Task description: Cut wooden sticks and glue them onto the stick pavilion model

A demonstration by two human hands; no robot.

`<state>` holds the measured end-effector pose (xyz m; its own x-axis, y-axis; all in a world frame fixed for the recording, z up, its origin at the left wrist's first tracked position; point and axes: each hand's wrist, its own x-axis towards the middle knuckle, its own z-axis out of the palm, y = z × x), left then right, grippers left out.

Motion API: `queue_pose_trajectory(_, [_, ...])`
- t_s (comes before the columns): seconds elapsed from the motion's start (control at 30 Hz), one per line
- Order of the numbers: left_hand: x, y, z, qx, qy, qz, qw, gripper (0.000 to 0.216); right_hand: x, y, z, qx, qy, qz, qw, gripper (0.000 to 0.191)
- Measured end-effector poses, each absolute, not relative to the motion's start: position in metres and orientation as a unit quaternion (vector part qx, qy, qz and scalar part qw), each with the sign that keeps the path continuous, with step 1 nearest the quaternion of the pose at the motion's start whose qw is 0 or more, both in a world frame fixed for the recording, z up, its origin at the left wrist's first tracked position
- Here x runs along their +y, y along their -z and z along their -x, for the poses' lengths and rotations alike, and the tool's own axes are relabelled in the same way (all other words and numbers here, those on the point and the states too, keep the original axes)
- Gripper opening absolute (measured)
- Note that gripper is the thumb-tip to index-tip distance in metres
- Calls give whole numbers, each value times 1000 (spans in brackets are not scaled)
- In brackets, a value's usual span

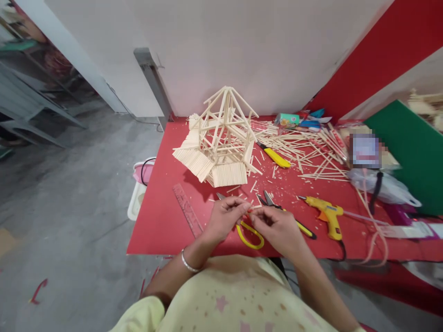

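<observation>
My left hand [226,216] and my right hand [275,227] meet above the front of the red table, both closed in a pinch. Something tiny seems to sit between the fingertips, too small to name; a pale bit of stick shows beside them. Under the hands lie yellow-handled scissors [249,240], partly covered. Just beyond stands a model of thin wooden sticks [225,122], with an open pointed frame on top and slatted panels [230,174] around its lower part. Near my right hand is a yellow-and-black cutter [306,229], and dark blades [267,198] show behind that hand.
A clear ruler [187,210] lies at left on the red table [152,230]. A yellow glue gun [327,214] rests at right, its cable trailing over the edge. Loose sticks [294,145], a yellow-handled knife [277,157] and plastic bags [384,186] lie farther back. A wall stands behind.
</observation>
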<state>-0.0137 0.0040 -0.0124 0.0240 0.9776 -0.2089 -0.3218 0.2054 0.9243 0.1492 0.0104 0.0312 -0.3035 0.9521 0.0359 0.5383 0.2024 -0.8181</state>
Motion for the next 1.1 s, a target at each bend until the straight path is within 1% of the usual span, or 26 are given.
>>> queue_pose_trajectory(0.07, [1,10,17,461,-534,-343,621,31,14,-31,-136,-728,-360,500,301,19])
queue_pose_trajectory(0.17, [2,16,23,460,-569,-299,613,32,28,-14,-127,-729,-362,494,307,17])
queue_pose_trajectory(0.27, [6,27,31,496,-608,-244,571,32,41,12,-132,-716,-339,524,314,22])
queue_pose_trajectory(0.37, [6,37,44,554,-601,-250,520,32,45,27,-146,-715,-300,554,302,26])
queue_pose_trajectory(0.43, [7,43,53,595,-571,-299,480,29,45,28,-151,-736,-274,556,273,27])
queue_pose_trajectory(0.5, [9,47,59,627,-524,-396,420,22,46,24,-148,-765,-250,547,228,27])
queue_pose_trajectory(0.57, [13,49,62,638,-463,-511,344,17,50,21,-140,-790,-218,549,163,27])
queue_pose_trajectory(0.67, [20,49,61,638,-388,-608,269,21,61,24,-126,-798,-151,581,63,30])
queue_pose_trajectory(0.73, [21,48,59,643,-370,-619,258,23,70,31,-121,-795,-128,592,36,31])
queue_pose_trajectory(0.93, [16,50,63,651,-373,-604,270,20,83,49,-119,-798,-132,587,28,28])
queue_pose_trajectory(1.1, [11,50,69,656,-405,-563,298,18,77,49,-122,-802,-147,577,38,27])
